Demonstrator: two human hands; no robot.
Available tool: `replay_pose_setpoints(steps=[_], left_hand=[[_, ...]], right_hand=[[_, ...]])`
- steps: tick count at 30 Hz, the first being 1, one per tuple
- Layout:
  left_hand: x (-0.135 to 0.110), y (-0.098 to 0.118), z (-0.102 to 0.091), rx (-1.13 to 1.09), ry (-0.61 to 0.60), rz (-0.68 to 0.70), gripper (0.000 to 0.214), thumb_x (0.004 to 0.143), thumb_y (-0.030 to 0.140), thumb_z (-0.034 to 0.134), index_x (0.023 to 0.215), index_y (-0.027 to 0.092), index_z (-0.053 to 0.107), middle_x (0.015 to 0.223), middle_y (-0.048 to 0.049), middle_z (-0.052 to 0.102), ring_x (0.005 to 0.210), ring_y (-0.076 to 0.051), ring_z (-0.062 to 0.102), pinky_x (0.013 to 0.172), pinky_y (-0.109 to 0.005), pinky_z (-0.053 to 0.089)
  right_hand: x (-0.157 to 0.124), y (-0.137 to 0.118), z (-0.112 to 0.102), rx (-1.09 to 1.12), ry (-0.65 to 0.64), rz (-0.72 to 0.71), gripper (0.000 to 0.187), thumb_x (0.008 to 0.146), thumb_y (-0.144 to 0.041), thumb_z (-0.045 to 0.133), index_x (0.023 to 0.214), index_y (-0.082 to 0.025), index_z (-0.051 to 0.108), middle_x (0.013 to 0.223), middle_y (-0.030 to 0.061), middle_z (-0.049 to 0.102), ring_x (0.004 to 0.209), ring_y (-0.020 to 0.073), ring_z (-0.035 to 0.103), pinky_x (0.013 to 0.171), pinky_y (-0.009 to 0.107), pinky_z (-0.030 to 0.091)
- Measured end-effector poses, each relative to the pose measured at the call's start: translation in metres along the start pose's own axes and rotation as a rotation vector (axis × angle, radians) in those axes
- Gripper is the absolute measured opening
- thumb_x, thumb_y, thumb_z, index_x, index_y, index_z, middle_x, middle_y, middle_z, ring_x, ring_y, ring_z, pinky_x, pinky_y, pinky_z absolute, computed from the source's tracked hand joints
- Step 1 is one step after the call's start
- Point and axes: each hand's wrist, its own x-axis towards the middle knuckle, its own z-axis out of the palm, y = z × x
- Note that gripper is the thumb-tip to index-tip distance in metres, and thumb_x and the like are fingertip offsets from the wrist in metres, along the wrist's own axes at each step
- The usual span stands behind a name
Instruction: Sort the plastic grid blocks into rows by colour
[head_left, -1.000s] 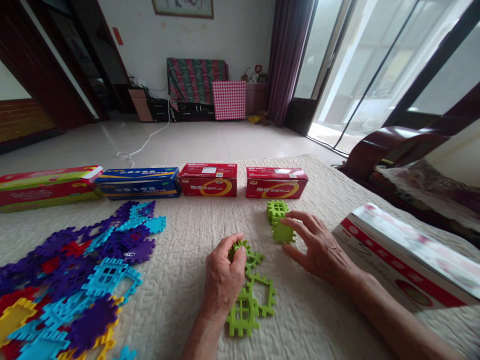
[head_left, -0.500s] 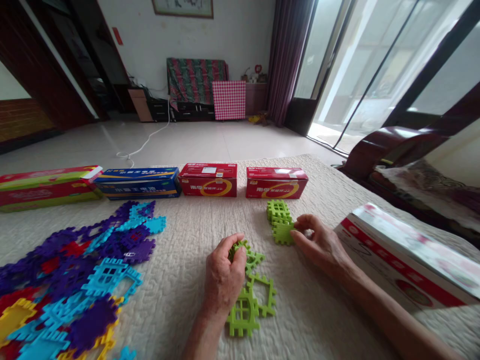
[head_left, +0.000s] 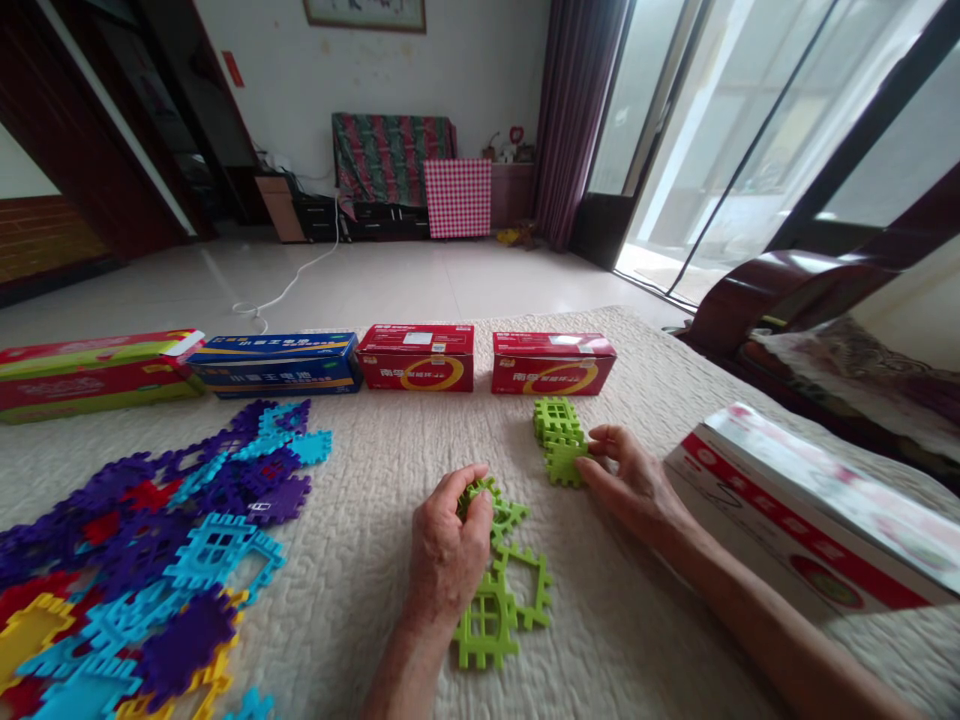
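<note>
Low in the middle, my left hand (head_left: 450, 540) is curled with thumb and fingers closed round a green interlocking building block (head_left: 474, 494), partly hidden by the fingers. More loose green pieces lie beside and below it: a square frame (head_left: 541, 590) and a window-shaped piece (head_left: 487, 628). To the right, my right hand (head_left: 634, 485) pinches the right edge of a solid green block (head_left: 564, 464). That block lies against a small pile of green window blocks (head_left: 556, 415), just in front of a red box.
A heap of purple, blue, red and yellow blocks (head_left: 172, 540) spreads at left. Behind stand a red-green box (head_left: 97, 375), a blue box (head_left: 276, 366) and two red boxes (head_left: 416, 362). A white-and-red carton (head_left: 810, 520) stands right, near my right forearm, on the quilted mat (head_left: 360, 570).
My right thumb has slid slightly left onto the solid green block's edge. The left hand and the other blocks stay in place; the view shifts very slightly.
</note>
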Motion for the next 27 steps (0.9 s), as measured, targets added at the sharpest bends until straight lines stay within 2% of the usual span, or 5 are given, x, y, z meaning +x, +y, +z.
replay_pose_setpoints(steps=[5,10,12,21,27], left_hand=[[0.0,0.001,0.0,-0.004,-0.005,-0.005,0.028,0.079,0.025,0.055,0.101,0.017,0.07,0.099,-0.0059,0.073,0.094,-0.021,0.066,0.09,-0.032,0.048],[0.0,0.0,0.0,-0.013,0.005,0.005,0.028,0.079,0.024,0.054,0.1,0.017,0.07,0.1,-0.0055,0.073,0.094,-0.02,0.066,0.09,-0.032,0.048],[0.0,0.0,0.0,-0.013,0.009,0.005,0.028,0.078,0.024,0.054,0.1,0.018,0.07,0.099,-0.0054,0.073,0.094,-0.02,0.066,0.09,-0.032,0.048],[0.0,0.0,0.0,0.006,0.002,0.007,0.029,0.079,0.026,0.054,0.101,0.017,0.07,0.099,-0.0057,0.073,0.094,-0.02,0.065,0.091,-0.032,0.048],[-0.001,0.001,0.0,0.012,0.004,0.005,0.029,0.079,0.026,0.054,0.1,0.017,0.07,0.096,-0.0055,0.073,0.092,-0.021,0.066,0.09,-0.033,0.049]], right_hand=[[0.003,0.01,-0.001,0.121,-0.044,-0.017,0.04,0.074,-0.039,0.061,0.108,-0.022,0.05,0.098,0.0093,0.068,0.088,0.0239,0.066,0.074,0.036,0.05],[0.012,0.026,-0.003,0.425,-0.219,-0.011,0.042,0.077,-0.041,0.064,0.111,-0.024,0.045,0.095,0.0041,0.065,0.078,0.0185,0.064,0.065,0.031,0.049],[0.018,0.031,-0.004,0.483,-0.264,0.003,0.042,0.075,-0.04,0.066,0.108,-0.024,0.045,0.093,0.0033,0.064,0.076,0.0176,0.064,0.062,0.029,0.048],[0.026,0.034,-0.005,0.476,-0.312,0.007,0.04,0.074,-0.036,0.067,0.105,-0.025,0.045,0.091,0.0025,0.064,0.074,0.0168,0.062,0.061,0.028,0.046],[0.024,0.027,-0.009,0.358,-0.29,0.003,0.043,0.072,-0.037,0.067,0.107,-0.024,0.046,0.09,0.0036,0.065,0.07,0.0167,0.061,0.055,0.027,0.043]])
